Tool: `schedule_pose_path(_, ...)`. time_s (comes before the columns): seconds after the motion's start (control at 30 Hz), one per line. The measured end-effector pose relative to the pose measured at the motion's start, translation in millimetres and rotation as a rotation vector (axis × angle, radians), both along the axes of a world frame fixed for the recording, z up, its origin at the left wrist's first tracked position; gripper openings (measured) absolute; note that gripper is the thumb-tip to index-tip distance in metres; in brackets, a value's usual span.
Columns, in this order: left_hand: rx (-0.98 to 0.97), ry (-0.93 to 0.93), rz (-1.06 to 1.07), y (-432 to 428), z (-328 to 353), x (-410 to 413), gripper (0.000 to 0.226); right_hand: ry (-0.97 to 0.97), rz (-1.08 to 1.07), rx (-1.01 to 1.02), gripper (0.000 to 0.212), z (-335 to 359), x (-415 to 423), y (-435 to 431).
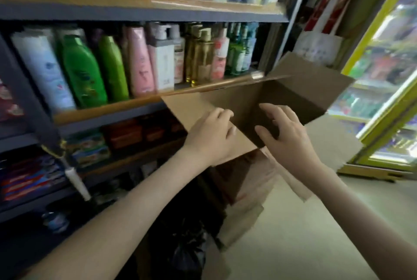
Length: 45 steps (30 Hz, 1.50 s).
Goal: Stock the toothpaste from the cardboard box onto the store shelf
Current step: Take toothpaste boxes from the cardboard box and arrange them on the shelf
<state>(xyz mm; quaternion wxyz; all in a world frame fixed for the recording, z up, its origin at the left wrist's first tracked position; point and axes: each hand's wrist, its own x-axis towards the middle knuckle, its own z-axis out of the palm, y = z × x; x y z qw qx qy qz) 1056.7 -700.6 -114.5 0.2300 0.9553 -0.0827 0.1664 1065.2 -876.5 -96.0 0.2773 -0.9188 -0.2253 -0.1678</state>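
An open brown cardboard box [291, 96] stands in front of the store shelf [108, 112], its flaps spread outward. The inside looks dark and no toothpaste shows in it. My left hand [212, 135] rests flat on the near left flap [187, 108], fingers relaxed. My right hand [284, 135] hovers over the box opening with fingers spread and loosely bent, holding nothing. Red and blue toothpaste cartons [29, 178] lie on a lower shelf at the left, with red-brown cartons [126, 135] and green ones [88, 148] beside them.
Shampoo and lotion bottles [81, 69] fill the middle and top shelves. A yellow-framed glass cabinet [383, 81] stands at the right. A black plastic bag [180, 245] sits on the floor under the box. Pale floor [304, 245] lies at lower right.
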Motion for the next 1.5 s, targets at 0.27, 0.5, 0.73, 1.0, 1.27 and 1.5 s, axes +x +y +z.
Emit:
schedule_pose_path(0.27,0.204,0.215,-0.025,-93.1,-8.5,96.8,0.053,-0.008,-0.029,-0.073,0.048,-4.3,92.9,-112.5)
schedule_pose_path(0.5,0.356,0.339,0.125,-91.6,-45.8,176.6,0.080,0.074,0.094,-0.191,0.051,-29.6,179.7,-119.8)
schedule_pose_path(0.73,0.461,0.331,0.349,-52.8,-69.2,265.6,0.092,0.082,0.265,-0.298,0.059,-46.3,291.1,-105.0)
schedule_pose_path(1.0,0.644,0.350,0.492,-30.8,-87.6,300.5,0.098,0.019,0.440,-0.402,0.080,-77.0,371.2,-59.0)
schedule_pose_path(1.27,0.771,0.443,0.570,-2.3,-104.7,293.9,0.109,-0.087,0.598,-0.452,0.100,-121.0,406.2,-9.4)
schedule_pose_path(1.5,0.836,0.389,0.552,3.8,-112.7,293.6,0.118,-0.107,0.854,-0.593,0.110,-186.2,409.9,7.6)
